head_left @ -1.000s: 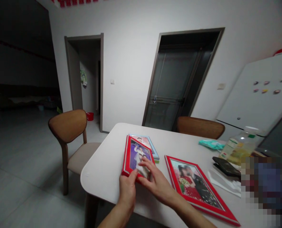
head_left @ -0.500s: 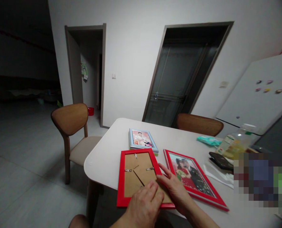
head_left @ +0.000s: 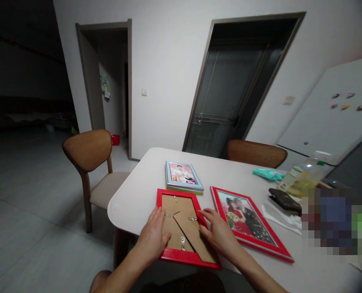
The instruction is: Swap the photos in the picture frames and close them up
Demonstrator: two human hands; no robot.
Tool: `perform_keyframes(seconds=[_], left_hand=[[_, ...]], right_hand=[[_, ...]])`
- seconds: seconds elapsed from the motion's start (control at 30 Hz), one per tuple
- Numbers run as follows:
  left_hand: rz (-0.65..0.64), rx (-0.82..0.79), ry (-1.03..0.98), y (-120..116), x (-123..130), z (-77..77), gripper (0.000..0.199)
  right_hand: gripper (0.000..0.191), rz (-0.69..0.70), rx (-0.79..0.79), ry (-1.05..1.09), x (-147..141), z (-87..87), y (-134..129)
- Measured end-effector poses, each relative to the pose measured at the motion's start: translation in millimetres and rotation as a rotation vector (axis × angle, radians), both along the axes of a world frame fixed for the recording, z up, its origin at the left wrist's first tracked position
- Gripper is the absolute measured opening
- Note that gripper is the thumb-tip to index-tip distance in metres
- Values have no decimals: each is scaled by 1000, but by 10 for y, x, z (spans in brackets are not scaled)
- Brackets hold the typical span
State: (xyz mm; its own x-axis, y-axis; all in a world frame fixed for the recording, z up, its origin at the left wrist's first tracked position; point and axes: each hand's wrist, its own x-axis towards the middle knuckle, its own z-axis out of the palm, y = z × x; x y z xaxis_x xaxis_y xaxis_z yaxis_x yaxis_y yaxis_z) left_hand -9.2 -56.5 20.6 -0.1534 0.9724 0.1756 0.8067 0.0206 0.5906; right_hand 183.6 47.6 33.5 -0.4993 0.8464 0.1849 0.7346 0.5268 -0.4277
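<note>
A red picture frame (head_left: pixel 181 257) lies face down at the table's near edge, its brown backing board and metal clips showing. A stand leg slants across the board. My left hand (head_left: pixel 153 236) grips the frame's left side, thumb on the backing and fingers along the red border. On the opposite side, my right hand (head_left: pixel 216 234) holds the right border, fingertips on the edge. Just right of that hand is a second red picture frame (head_left: pixel 251 224), face up with a photo of a couple. Behind, a light blue picture frame (head_left: pixel 184 176) rests on a greenish item.
At the table's right are a black phone-like object (head_left: pixel 284 199), a plastic bottle (head_left: pixel 306 175) with yellowish contents and a teal packet (head_left: pixel 269 174). A wooden chair (head_left: pixel 89 150) stands left, another chair (head_left: pixel 257 153) behind the white table (head_left: pixel 129 203).
My left hand has moved from the lower middle of the backing to the frame's left side, uncovering the lower clip. My right hand stays on the right border.
</note>
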Motion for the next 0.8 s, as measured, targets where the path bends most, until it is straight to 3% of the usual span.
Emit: perform_keyframes(seconds=[0.23,0.5,0.7,0.8], left_hand=[[13,22,-88,45,-76,-83,70],[32,37,-143,30,-76,-87,71],[33,32,-151,20,-62,-45,67],[32,27,-150,27,-60,-33,65]], right_hand=[[27,67,78,-102,-204,-36,179],[29,15,206,-92,-294,51,77],[24,243,123,3,-811,71,-115],[24,244,113,-1,-1021,-2,-121]])
